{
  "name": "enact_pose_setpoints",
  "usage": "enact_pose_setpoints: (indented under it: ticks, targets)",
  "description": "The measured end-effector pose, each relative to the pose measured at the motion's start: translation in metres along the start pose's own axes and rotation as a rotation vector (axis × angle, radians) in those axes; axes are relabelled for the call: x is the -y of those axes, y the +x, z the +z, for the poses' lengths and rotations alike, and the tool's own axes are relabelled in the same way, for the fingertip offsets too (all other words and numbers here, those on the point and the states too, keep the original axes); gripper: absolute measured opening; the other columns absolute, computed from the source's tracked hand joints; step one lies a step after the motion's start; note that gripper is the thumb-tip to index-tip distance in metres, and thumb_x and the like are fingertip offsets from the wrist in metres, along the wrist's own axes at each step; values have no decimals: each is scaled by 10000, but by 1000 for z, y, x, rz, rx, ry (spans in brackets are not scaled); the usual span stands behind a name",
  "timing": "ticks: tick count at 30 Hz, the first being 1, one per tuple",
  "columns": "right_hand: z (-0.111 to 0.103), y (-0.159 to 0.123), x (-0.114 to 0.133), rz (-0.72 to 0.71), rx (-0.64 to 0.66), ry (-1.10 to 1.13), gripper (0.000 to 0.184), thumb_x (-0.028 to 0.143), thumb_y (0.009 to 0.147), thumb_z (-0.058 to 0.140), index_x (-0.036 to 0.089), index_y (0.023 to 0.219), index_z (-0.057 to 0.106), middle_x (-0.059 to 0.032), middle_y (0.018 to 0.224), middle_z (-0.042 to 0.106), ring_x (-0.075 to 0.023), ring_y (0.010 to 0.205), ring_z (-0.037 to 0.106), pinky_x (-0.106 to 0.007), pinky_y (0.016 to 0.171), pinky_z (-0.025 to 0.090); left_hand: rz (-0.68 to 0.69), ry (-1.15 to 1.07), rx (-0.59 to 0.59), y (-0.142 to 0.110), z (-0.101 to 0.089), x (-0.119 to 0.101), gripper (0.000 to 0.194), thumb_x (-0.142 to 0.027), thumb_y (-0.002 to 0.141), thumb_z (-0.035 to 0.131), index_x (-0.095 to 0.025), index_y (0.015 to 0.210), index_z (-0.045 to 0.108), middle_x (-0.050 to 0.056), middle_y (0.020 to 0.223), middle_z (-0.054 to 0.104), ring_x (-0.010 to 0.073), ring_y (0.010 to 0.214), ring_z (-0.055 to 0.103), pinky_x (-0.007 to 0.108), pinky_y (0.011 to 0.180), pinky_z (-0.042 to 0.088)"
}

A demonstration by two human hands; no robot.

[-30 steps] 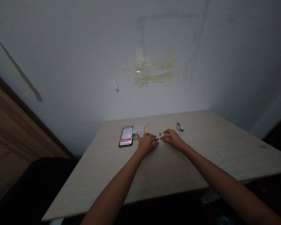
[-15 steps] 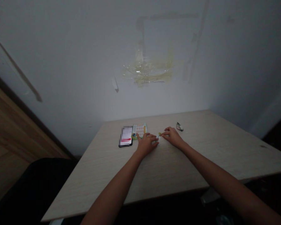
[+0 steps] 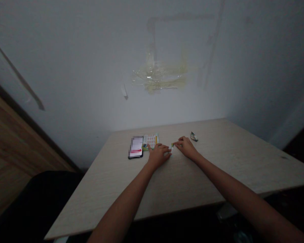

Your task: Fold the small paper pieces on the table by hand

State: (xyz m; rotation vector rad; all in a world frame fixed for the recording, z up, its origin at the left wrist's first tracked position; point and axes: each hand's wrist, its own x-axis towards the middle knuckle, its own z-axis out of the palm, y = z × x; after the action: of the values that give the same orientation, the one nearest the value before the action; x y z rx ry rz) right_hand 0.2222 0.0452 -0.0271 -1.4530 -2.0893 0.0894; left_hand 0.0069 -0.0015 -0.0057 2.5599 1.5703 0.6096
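Note:
A tiny green-and-white piece (image 3: 172,145), too small to make out its kind, lies on the table between my hands. My right hand (image 3: 186,147) has thumb and forefinger pinched at its right edge. From the other side, my left hand (image 3: 158,156) rests on the table with fingers spread, its forefinger tip close to or touching the piece. Just beyond my left fingers is a flat printed booklet or pack (image 3: 150,139) with rows of small pictures, partly covered by that hand. Left of it lies a phone (image 3: 136,147) with a lit, blurred screen.
A small crumpled wrapper (image 3: 194,136) sits beyond my right hand. The pale wooden table (image 3: 111,189) meets a wall (image 3: 91,67) marked with old tape (image 3: 164,81). At the left is a dark chair-like shape (image 3: 45,202) beside wooden boards (image 3: 12,145).
My right hand has shifted very slightly left at the small piece. My left hand, the phone and the booklet look the same.

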Motion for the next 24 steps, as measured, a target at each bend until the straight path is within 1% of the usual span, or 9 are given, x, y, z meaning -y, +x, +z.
enact_pose_setpoints:
  ticks: [4,7,14,21,24]
  targets:
    - [-1,-2,1,-18,9,-14,256,317,923,585,292,1122,745,-92,1091,603,-226,1046,545,-357,989,415,16,4,-22,-1,2,1,235,-447,910,589,-406,1118,691,-29,1275,669,285,1288,461,822,1040,-69]
    - [-3,-5,0,-35,15,8,272,321,913,599,272,1144,734,-94,1116,608,-225,1071,542,-356,998,413,19,8,-29,-1,3,1,241,-448,915,582,-414,1131,684,-35,1277,666,277,1283,465,815,1044,-81]
    - [-8,-10,4,-140,63,61,254,295,915,585,234,1108,740,-86,1104,650,-215,1062,565,-344,972,434,27,8,-4,-2,1,-1,278,-451,936,544,-441,1193,648,-39,1317,643,273,1289,456,807,1050,-78]
    - [-6,-5,10,-59,28,43,197,346,893,623,217,947,762,-74,1019,657,-207,1003,580,-324,928,440,22,30,10,-2,-2,-2,295,-459,930,547,-440,1209,641,-31,1324,637,279,1285,457,808,1057,-42]
    - [-6,-4,15,-26,25,10,187,358,882,637,217,913,756,-75,998,648,-210,990,578,-321,916,433,10,33,28,-2,-3,-3,303,-469,929,545,-439,1215,639,-28,1337,629,286,1291,450,812,1053,-39]
